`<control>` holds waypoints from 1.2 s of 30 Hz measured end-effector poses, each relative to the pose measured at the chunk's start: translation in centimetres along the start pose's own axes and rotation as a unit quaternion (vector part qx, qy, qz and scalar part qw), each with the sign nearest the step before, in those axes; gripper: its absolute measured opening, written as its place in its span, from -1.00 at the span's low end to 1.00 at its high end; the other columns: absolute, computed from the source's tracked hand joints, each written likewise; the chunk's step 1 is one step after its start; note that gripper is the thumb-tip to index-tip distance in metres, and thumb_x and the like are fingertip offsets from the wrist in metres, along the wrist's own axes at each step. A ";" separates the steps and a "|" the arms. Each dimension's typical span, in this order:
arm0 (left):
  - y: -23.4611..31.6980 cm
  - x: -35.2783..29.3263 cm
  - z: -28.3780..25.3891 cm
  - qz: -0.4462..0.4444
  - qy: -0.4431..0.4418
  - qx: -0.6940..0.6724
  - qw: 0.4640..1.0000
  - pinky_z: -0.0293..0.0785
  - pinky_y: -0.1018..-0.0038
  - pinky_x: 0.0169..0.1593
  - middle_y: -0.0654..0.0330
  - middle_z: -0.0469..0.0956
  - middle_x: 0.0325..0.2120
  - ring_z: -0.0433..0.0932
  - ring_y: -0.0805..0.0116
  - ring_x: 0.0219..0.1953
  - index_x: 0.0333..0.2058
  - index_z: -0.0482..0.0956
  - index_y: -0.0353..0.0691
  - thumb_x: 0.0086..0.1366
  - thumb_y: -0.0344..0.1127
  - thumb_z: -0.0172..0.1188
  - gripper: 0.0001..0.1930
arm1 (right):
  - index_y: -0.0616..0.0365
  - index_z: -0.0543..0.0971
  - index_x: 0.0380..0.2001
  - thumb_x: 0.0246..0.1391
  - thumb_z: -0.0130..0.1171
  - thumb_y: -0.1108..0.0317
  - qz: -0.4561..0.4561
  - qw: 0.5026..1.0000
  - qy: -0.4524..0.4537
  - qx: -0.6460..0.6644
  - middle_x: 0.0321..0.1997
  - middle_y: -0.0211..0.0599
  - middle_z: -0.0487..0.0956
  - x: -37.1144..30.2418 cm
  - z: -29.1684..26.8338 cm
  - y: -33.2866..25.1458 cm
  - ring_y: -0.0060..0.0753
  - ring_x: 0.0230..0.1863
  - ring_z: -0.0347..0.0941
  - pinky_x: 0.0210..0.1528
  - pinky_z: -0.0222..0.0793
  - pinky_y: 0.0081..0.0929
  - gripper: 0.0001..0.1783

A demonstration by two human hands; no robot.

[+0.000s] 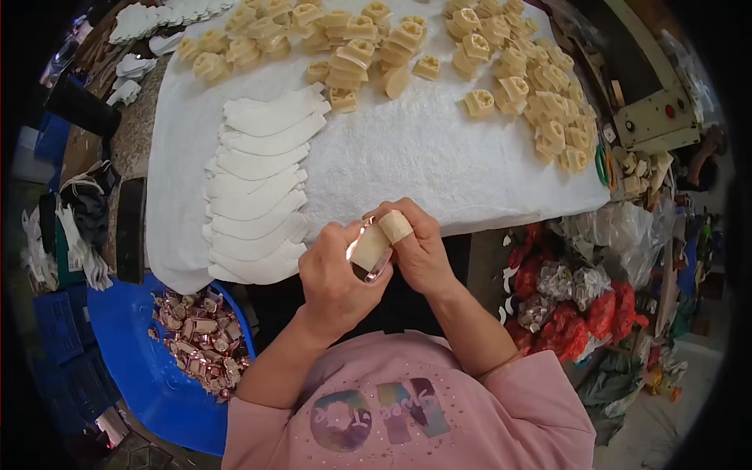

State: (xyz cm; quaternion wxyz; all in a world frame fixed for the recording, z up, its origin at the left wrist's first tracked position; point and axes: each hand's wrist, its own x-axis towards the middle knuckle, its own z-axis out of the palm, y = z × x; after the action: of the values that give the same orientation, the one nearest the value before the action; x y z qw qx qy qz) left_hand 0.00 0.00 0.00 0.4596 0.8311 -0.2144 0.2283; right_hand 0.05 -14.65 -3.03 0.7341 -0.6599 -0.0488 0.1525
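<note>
Surface (392,168), covered in white cloth, spans the area beyond the person. Blue plastic tub (129,368) below its left edge; inside, a heap of shiny pink metallic pieces (205,341). On the surface, left: column of overlapping white curved flat sheets (258,188). Far edge and right: clusters of beige moulded pieces (350,63).

Pose: both bare forearms (474,325) angle inward, elbows bent; hands meet before the chest, at the surface's near edge. Left hand (335,262): fingers curled, gripping the shiny pink-edged piece with a cream face (368,249) from its left and near sides. Right hand (424,247): fingers bent, thumb by the piece's right edge; cannot tell whether it pinches. Tan wrap (395,226) around right thumb.
</note>
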 end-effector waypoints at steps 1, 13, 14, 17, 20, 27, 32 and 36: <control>-0.2 -0.3 0.1 -0.004 -0.009 0.006 1.000 0.42 0.45 -0.51 0.11 0.45 -0.51 0.51 0.23 -0.56 -0.29 0.37 -0.32 -0.20 -0.45 0.43 -0.52 | 0.14 0.39 -0.04 0.23 -0.04 0.07 -0.027 0.997 0.004 0.077 -0.03 -0.23 0.45 0.1 0.2 0.6 -0.39 -0.01 0.38 0.06 0.31 -0.40 -0.61; -0.4 -0.6 0.0 0.031 0.052 0.125 0.990 0.45 0.41 -0.50 0.02 0.45 -0.49 0.51 0.13 -0.57 -0.32 0.37 -0.36 -0.22 -0.44 0.44 -0.52 | 0.17 0.43 -0.08 0.25 -0.10 0.27 -0.043 0.984 0.045 0.169 -0.14 -0.30 0.49 0.1 2.5 -0.4 -0.41 -0.16 0.42 -0.08 0.36 -0.44 -0.73; -0.6 -0.6 0.1 0.035 0.056 0.128 0.990 0.45 0.40 -0.50 0.00 0.46 -0.49 0.51 0.10 -0.56 -0.32 0.37 -0.36 -0.23 -0.44 0.44 -0.52 | 0.18 0.44 -0.10 0.25 -0.13 0.30 -0.102 0.990 0.085 0.037 -0.18 -0.33 0.49 0.2 2.8 -0.9 -0.46 -0.20 0.41 -0.13 0.36 -0.48 -0.74; -0.9 -0.6 -0.2 0.032 0.040 0.122 0.991 0.46 0.43 -0.49 0.01 0.47 -0.47 0.53 0.23 -0.56 -0.28 0.36 -0.36 -0.18 -0.44 0.42 -0.52 | 0.20 0.46 -0.10 0.26 -0.13 0.29 -0.127 0.984 0.110 -0.056 -0.21 -0.37 0.49 0.5 2.8 -0.5 -0.52 -0.25 0.39 -0.18 0.35 -0.52 -0.72; -1.4 -0.4 -0.5 -0.077 0.011 -0.038 0.996 0.47 0.52 -0.39 0.10 0.49 -0.45 0.53 0.41 -0.46 -0.23 0.33 -0.36 -0.11 -0.46 0.40 -0.52 | 0.20 0.44 -0.03 0.24 -0.06 0.18 -0.088 0.992 0.072 0.053 -0.22 -0.38 0.48 0.6 1.8 -0.5 -0.54 -0.24 0.37 -0.16 0.34 -0.53 -0.64; -0.9 0.1 -2.2 -0.325 -0.063 -0.525 0.784 0.34 0.62 -0.44 0.24 0.45 -0.52 0.41 0.57 -0.50 -0.25 0.36 -0.30 0.15 -0.33 0.26 -0.71 | 0.21 0.40 0.04 0.11 0.13 0.04 -0.159 0.983 -0.091 0.021 0.01 -0.27 0.32 1.5 0.3 -2.2 -0.48 -0.08 0.23 -0.04 0.22 -0.51 -0.44; -1.6 0.7 -3.5 -0.216 -0.128 -0.323 0.912 0.38 0.56 -0.40 0.23 0.46 -0.53 0.42 0.52 -0.47 -0.24 0.42 -0.30 0.19 -0.27 0.23 -0.73 | 0.22 0.46 -0.19 0.04 0.17 0.20 -0.182 0.982 -0.014 -0.050 -0.15 -0.25 0.40 1.8 1.0 -3.2 -0.37 -0.15 0.26 -0.06 0.18 -0.45 -0.65; -1.3 0.4 -3.8 -0.217 -0.063 -0.291 0.930 0.40 0.54 -0.36 0.20 0.47 -0.54 0.44 0.49 -0.47 -0.26 0.48 -0.31 0.13 -0.36 0.26 -0.77 | 0.19 0.43 -0.35 -0.03 0.20 0.26 -0.276 0.909 0.023 -0.312 -0.35 -0.24 0.41 2.2 1.4 -4.4 -0.21 -0.24 0.27 -0.15 0.17 -0.33 -0.74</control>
State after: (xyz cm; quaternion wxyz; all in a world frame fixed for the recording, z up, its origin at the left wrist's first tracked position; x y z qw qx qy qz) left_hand 0.35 3.82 1.14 0.7049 0.7000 -0.1146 -0.0024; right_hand 2.47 -13.08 1.14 0.5049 -0.8188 -0.2566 -0.0944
